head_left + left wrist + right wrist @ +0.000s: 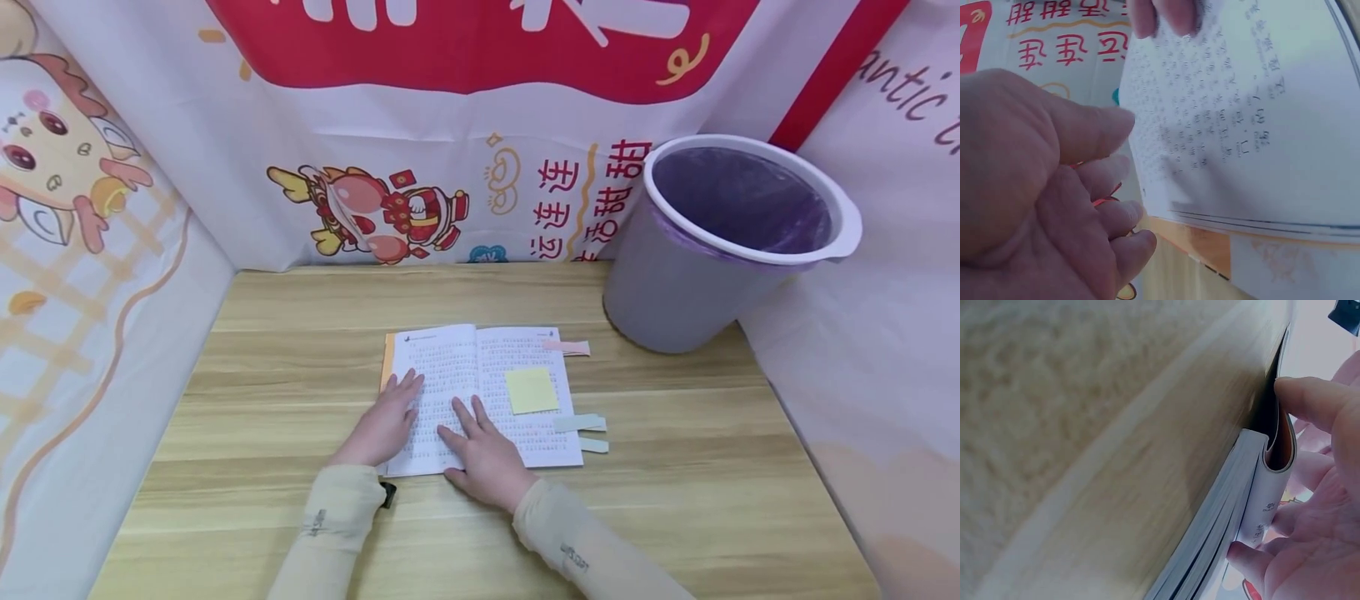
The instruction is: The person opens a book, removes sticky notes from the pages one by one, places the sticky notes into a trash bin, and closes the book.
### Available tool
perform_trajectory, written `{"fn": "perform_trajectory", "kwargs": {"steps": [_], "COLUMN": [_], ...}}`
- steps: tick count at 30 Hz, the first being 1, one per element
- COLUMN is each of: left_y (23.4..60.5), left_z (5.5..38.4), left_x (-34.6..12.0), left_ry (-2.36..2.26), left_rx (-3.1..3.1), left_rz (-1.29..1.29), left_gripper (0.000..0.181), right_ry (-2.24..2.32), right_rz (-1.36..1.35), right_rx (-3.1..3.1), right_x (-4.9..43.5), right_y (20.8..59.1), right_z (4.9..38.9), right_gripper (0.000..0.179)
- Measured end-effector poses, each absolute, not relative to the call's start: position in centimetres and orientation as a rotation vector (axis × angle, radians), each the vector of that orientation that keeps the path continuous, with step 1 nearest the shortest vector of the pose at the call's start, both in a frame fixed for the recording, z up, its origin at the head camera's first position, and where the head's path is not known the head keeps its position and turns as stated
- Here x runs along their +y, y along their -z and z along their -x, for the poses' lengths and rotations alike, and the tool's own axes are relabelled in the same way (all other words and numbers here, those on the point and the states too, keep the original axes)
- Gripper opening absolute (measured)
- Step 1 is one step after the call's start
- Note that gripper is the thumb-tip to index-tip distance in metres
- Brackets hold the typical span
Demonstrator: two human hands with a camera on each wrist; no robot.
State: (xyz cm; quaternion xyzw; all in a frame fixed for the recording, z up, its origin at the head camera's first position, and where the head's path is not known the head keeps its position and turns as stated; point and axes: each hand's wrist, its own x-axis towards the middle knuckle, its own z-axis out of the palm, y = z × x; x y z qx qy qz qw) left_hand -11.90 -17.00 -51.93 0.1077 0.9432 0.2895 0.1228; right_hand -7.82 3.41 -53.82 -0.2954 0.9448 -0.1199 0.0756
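An open book [442, 354] of small printed lines lies flat on the wooden table in the head view. My left hand [384, 423] rests on its left page with the fingers stretched toward the page's middle. Lower down, near the centre fold, my right hand [489, 461] lies with spread fingers, its thumb by the bottom edge. On the right page sits a yellow sticky note [532, 391]. The right wrist view shows the book's spine [1267, 503] and page edges, the right thumb [1310, 397] touching the bottom edge. Printed text fills the page [1210, 119] in the left wrist view.
A pink paper strip [576, 348] and pale green strips [592, 423] stick out from the book's right side. At the back right of the table [247, 400] stands a grey bin [667, 283] with a purple liner. Printed cloth [450, 117] hangs behind and at both sides.
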Motion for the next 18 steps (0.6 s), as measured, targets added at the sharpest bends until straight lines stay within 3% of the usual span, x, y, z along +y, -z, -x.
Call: {"fn": "perform_trajectory", "kwargs": {"steps": [7, 18], "left_y": [52.8, 52.0], "left_z": [12.6, 12.6], "left_x": [-16.4, -15.5], "left_ry": [-0.588, -0.474], "left_rx": [2.677, 2.637], "left_rz": [-0.342, -0.315], "left_gripper": [0.057, 0.087], "right_ry": [0.352, 0.544], "right_rz": [0.916, 0.877], "right_rx": [2.8, 2.65], "right_x": [3.6, 7.0], "right_y": [53.2, 48.9], "right_z": [7.9, 10.4], "right_gripper": [0.063, 0.049]}}
